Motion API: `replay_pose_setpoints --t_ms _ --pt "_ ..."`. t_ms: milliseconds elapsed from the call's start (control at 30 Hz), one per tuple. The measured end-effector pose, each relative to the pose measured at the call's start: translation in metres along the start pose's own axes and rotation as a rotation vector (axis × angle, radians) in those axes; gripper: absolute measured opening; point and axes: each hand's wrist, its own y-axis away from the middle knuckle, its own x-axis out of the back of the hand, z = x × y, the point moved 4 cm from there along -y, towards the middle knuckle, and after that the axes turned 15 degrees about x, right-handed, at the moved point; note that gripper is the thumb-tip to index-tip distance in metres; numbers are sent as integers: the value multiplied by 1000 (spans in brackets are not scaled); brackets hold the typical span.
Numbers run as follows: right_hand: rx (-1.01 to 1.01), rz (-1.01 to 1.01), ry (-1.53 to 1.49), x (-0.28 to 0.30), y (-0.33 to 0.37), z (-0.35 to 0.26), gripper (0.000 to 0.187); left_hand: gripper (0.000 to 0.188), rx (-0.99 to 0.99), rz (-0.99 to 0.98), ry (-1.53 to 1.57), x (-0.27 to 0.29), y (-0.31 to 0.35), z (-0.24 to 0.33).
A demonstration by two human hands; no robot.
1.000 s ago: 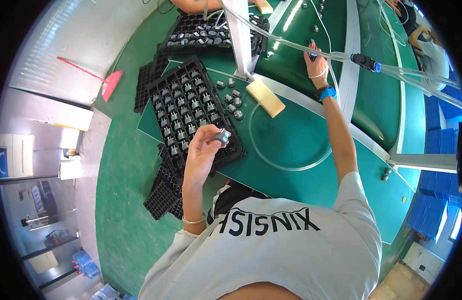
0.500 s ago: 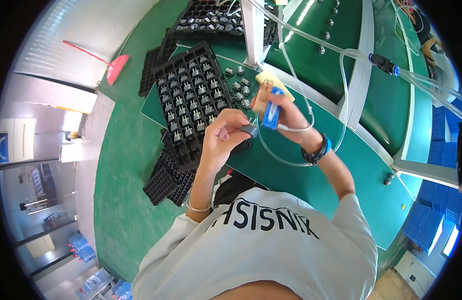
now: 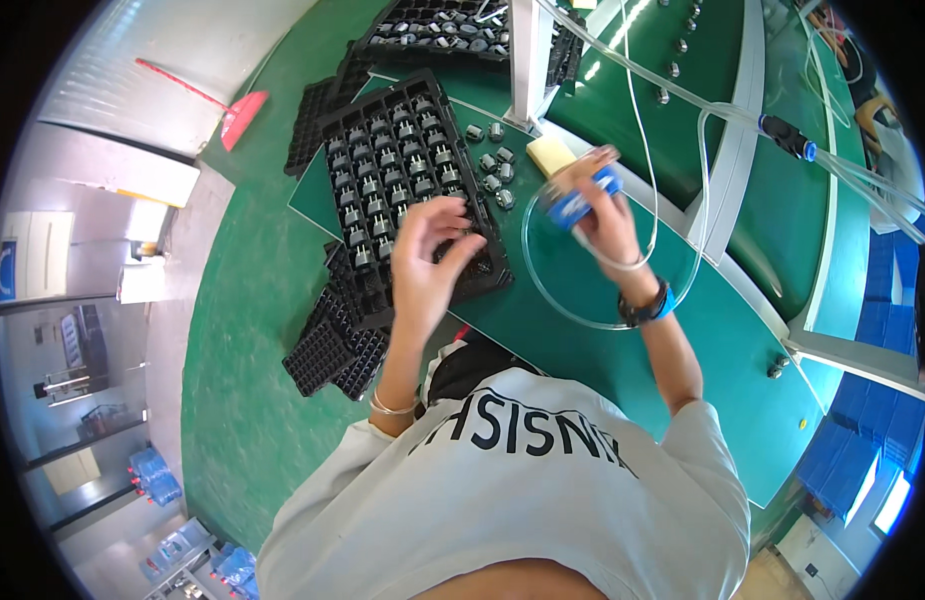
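Note:
My left hand [image 3: 430, 255] hovers over the right side of a black compartment tray [image 3: 492, 255], thumb and fingers curved apart, with no plug visible between them. Rows of grey plug adapters [image 3: 397, 150] sit in the tray with their metal pins up. The cells under my fingers are partly hidden. My right hand [image 3: 612, 230] is closed round a blue hand-held tool [image 3: 572, 208] with a copper-coloured front, blurred by motion. A clear air hose [image 3: 530, 265] loops beside it. Just past the tool lies a yellow block [image 3: 550, 157].
Several loose adapters [image 3: 504, 172] lie on the green table [image 3: 602, 370] between tray and block. A white post [image 3: 528, 60] rises behind them. Green conveyor belts [image 3: 637, 120] run beyond. More black trays stand at the back and lower left [image 3: 322, 357]. Tubing crosses the upper right.
My left hand has moved left, from in front of the tool to over the tray, and the adapter it held no longer shows in it. My right hand has shifted right with the tool.

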Motion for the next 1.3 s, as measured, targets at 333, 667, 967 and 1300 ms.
replay_pose_setpoints --t_ms 333,667,967,1300 --pt "574 -175 1062 41 -45 7 32 20 -79 45 -907 29 -8 -19" --pt "524 -186 1126 38 -46 8 46 17 -120 160 -952 22 -14 -18" --pt "695 -210 1197 33 -48 3 57 13 228 -149 -51 32 -15 -23" --pt "815 48 1203 136 -141 -13 32 19 338 -323 354 28 -7 -19"
